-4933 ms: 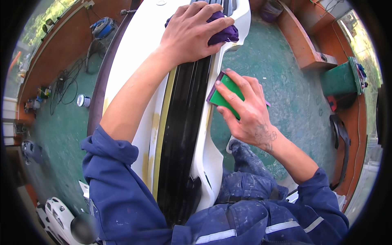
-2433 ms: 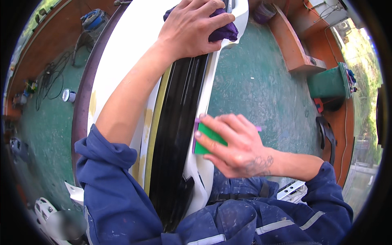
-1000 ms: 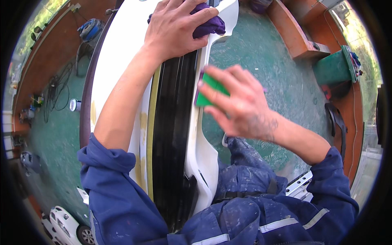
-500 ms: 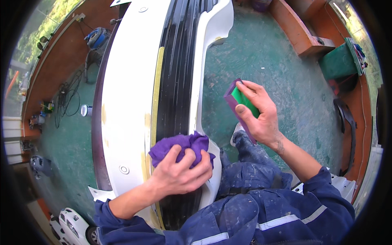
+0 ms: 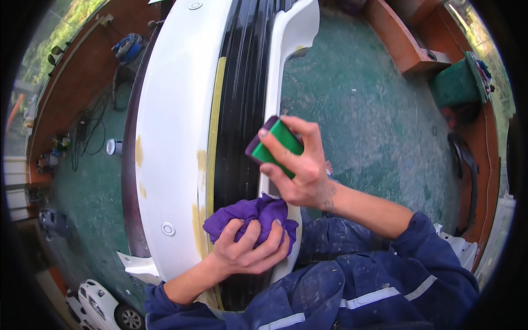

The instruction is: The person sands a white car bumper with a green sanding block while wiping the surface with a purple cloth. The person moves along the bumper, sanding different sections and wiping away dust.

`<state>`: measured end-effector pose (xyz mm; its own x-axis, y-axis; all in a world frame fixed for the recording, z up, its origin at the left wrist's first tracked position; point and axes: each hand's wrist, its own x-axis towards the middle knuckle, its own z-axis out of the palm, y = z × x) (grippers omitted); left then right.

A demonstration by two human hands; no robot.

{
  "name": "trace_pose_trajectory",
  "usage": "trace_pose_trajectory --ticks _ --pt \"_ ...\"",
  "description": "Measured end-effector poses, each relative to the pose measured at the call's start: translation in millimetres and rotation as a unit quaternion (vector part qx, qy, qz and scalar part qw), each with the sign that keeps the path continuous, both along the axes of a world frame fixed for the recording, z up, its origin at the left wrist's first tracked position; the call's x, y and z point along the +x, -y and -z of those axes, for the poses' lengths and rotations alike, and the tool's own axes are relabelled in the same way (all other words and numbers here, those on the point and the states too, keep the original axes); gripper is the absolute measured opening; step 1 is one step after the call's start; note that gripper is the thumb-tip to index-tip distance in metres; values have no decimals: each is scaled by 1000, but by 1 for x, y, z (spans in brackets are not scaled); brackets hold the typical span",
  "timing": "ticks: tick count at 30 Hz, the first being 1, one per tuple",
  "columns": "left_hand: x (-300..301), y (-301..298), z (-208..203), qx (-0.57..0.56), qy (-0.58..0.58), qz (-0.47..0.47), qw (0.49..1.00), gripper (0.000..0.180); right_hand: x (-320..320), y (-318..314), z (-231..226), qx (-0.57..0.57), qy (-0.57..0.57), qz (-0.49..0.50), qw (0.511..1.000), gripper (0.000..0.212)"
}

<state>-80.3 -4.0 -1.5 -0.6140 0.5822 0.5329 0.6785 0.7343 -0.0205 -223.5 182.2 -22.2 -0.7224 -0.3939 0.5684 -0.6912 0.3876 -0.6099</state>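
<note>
We have both bare hands over one white bumper (image 5: 170, 110). Our left hand (image 5: 247, 253) presses one crumpled purple cloth (image 5: 247, 212) onto the bumper's near part, across its one long black strip (image 5: 236, 154) and toward the right edge; the fingers are bent and clamped on the cloth. Our right hand (image 5: 302, 168) has its fingers clamped round one green block (image 5: 285, 136) with a dark purple face, tilted over the right side of the black strip, just beyond the cloth. We cannot tell whether the block touches the bumper. One yellow strip (image 5: 216, 115) runs along the black strip's left edge. On the white surface we count two round fittings, one near the far end (image 5: 195, 6), one nearer us (image 5: 168, 229), and two tan patches (image 5: 138, 151) by the left edge.
</note>
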Motion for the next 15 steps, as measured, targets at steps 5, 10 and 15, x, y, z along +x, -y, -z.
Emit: trace_pose_trajectory --ticks 5,10,15 --pt "-3 -1 -2 8 -1 1 1000 10 -52 11 0 -14 -30 103 994 50" --pt "1 0 2 -7 8 2 1000 24 7 -2 -1 2 5 -14 1000 55" --pt "0 -1 3 -5 2 -5 1000 24 -49 4 -2 22 -38 82 996 54"
